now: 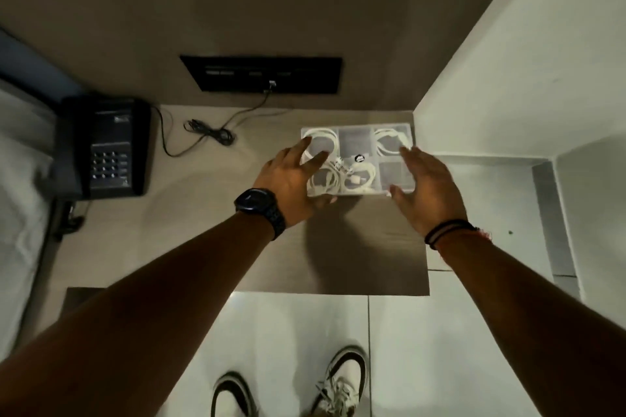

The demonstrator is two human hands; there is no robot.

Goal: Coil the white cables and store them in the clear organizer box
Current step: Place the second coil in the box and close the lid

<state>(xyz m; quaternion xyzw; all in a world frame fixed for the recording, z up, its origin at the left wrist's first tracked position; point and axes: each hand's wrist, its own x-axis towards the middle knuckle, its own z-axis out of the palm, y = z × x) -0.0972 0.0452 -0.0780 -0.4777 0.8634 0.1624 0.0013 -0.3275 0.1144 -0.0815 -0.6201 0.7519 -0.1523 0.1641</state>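
The clear organizer box (pixel 356 143) lies on the beige desk (pixel 203 213) against the right wall. Coiled white cables fill several of its compartments; one coil (pixel 389 142) sits at the back right, others (pixel 359 176) lie in the front middle. My left hand (pixel 293 179) is spread over the box's left side, fingers apart, thumb under the front left corner. My right hand (pixel 425 186) hovers at the box's right end, fingers apart, thumb near the front right corner. Whether the hands touch the box is unclear.
A black desk phone (pixel 105 147) stands at the desk's left. A thin black cord (pixel 210 132) runs from a dark wall socket panel (pixel 264 73). A white wall (pixel 508 78) borders the right. My shoes (pixel 342 382) stand on white floor tiles below.
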